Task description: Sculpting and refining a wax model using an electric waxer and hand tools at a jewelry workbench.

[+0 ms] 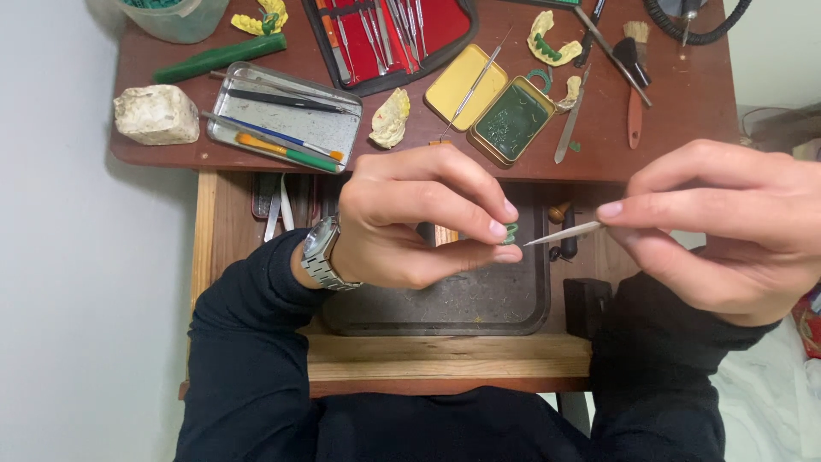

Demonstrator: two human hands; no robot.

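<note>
My left hand [419,218], with a metal wristwatch [318,252] on the wrist, pinches a small green wax piece [511,233] between thumb and forefinger. My right hand [727,222] grips a thin metal carving tool [564,233] whose tip points left and nearly touches the green piece. Both hands hover over a dark tray [462,308] in an open wooden drawer [445,364].
On the brown desk lie a metal tray [338,128] with instruments, a red tool case [389,34], an open yellow tin [513,120] of green wax, yellow dental casts [390,118], a white stone block [156,114], a green wax stick [218,57] and a brush [634,85].
</note>
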